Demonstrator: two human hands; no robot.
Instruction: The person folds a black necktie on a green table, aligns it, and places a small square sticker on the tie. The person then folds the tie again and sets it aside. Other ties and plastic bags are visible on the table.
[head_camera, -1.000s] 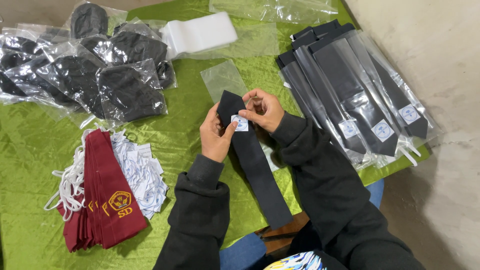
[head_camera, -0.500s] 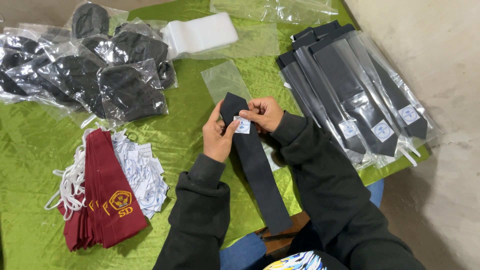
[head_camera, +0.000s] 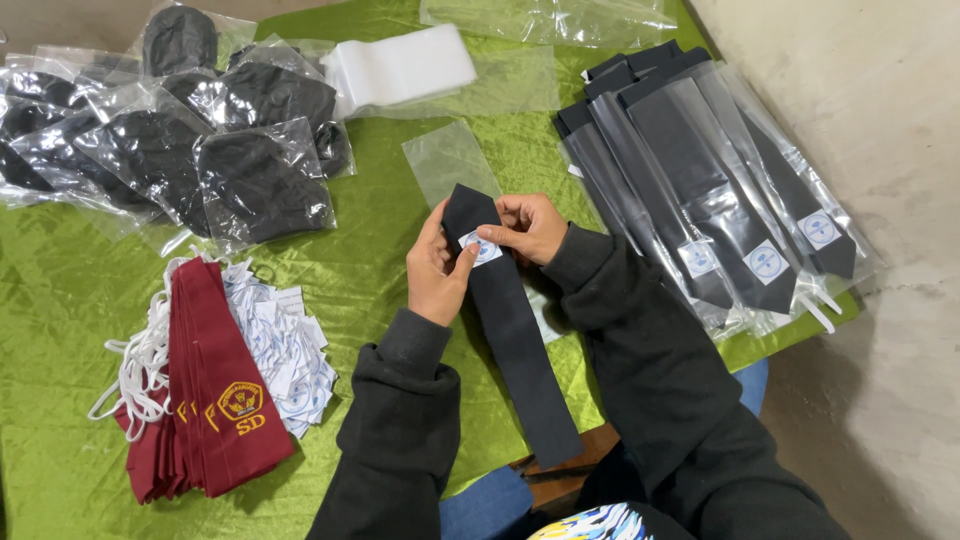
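At the far left of the bench (head_camera: 60, 300), which was covered in a shiny green cloth, lay a heap of dark caps sealed in clear bags (head_camera: 180, 150), and nearer the person a stack of maroon ties (head_camera: 215, 390) with a gold emblem rested on a pile of small white tags (head_camera: 285, 350) and white elastic loops. Further right, the left hand (head_camera: 435, 275) cupped the edge of a flat black tie (head_camera: 505, 320), its fingers curled narrowly with the thumb pressing a small round white label (head_camera: 481, 248) against the fabric near the tie's pointed end. The tie ran from between the hands down toward the person's lap, lying over the bench edge. The right hand (head_camera: 530, 225) touched the same label from the other side, its fingers pinched close on the label and the cloth. Just above the hands sat an empty clear sleeve (head_camera: 450, 160) and a white folded stack (head_camera: 400, 65). At the right, bagged black ties (head_camera: 720, 200) lay fanned side by side. The tie looked light, soft and limp, likely to sag unless supported; holding it near the pointed end, flat between thumb and fingers, seemed the surest grip.
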